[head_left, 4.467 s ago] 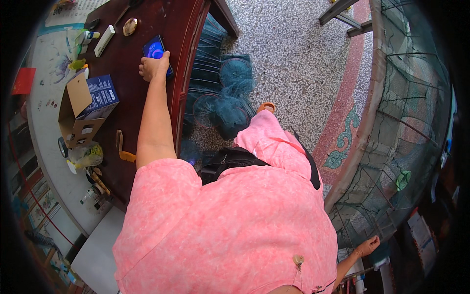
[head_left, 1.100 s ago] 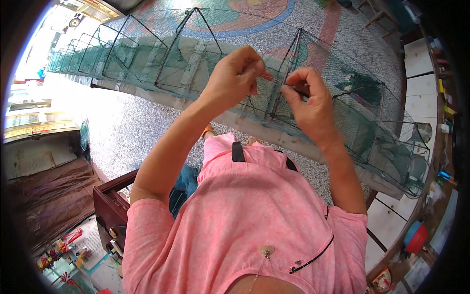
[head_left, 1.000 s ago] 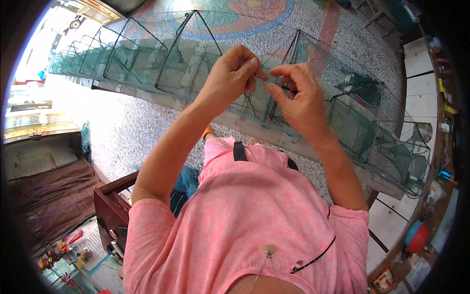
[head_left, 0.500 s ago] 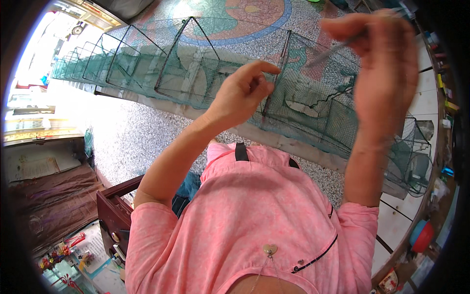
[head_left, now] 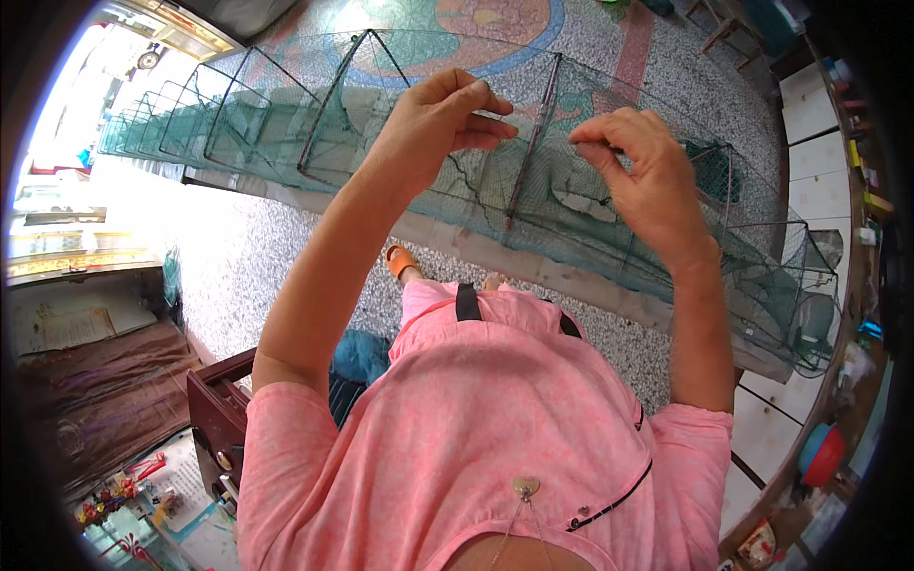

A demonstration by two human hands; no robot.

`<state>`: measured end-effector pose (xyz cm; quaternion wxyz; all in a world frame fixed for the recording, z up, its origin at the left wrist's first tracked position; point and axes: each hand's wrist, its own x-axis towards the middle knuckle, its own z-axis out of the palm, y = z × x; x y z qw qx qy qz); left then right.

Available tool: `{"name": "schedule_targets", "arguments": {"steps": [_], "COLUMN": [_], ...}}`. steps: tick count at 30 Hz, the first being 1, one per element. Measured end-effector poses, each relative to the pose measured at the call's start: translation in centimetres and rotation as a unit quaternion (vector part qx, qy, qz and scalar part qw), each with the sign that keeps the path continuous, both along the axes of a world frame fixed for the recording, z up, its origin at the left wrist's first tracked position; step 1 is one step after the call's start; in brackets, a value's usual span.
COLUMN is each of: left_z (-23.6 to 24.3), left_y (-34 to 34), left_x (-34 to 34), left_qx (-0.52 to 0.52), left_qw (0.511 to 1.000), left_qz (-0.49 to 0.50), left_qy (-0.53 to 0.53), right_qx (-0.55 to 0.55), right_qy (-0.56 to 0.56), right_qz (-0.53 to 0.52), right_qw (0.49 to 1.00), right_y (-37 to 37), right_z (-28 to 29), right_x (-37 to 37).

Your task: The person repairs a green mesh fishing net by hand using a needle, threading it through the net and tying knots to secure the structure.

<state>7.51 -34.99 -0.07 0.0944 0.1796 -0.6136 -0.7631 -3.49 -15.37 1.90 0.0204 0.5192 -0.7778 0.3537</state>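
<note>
Both my hands are raised in front of me above a long green net cage (head_left: 314, 124) with dark wire frames, which lies across the speckled floor. My left hand (head_left: 433, 128) has its fingers straight and pressed together at the tips. My right hand (head_left: 643, 176) is a short way to the right, thumb and forefinger pinched. A gap separates the two hands. Anything thin between the fingertips is too fine to make out. One dark frame rod (head_left: 528, 152) of the cage shows between the hands.
A dark wooden table (head_left: 214, 419) stands at lower left, with a bundle of blue-green net (head_left: 357, 354) beside it. An orange sandal (head_left: 400, 259) shows on the floor. White cabinets (head_left: 807, 105) and a red and blue bowl (head_left: 822, 453) line the right side.
My right hand, which was lifted high to the right with a thin grey piece, has come back down toward the left hand. The left hand's fingers have straightened.
</note>
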Motion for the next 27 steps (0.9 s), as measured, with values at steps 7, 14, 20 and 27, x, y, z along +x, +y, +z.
{"name": "schedule_targets", "arguments": {"steps": [7, 14, 20, 27], "left_z": [-0.9, -1.5, -2.1, -2.2], "left_y": [-0.4, 0.0, 0.0, -1.1], "left_x": [-0.3, 0.0, 0.0, 0.1], "left_qx": [-0.057, -0.119, -0.192, -0.057], "left_qw": [0.997, 0.991, 0.98, 0.998], "left_qz": [-0.05, -0.065, -0.051, 0.007], "left_qy": [-0.002, 0.001, -0.025, -0.013], "right_qx": [0.033, -0.012, -0.044, -0.079], "right_qy": [-0.09, -0.173, -0.255, -0.174], "right_qz": [-0.064, -0.04, -0.06, -0.015], "right_qw": [0.993, 0.984, 0.964, 0.981], "right_y": [-0.6, -1.1, -2.0, -4.8], "right_z": [-3.4, -4.8, -4.5, -4.6], "right_x": [0.2, 0.3, 1.1, 2.1]}}
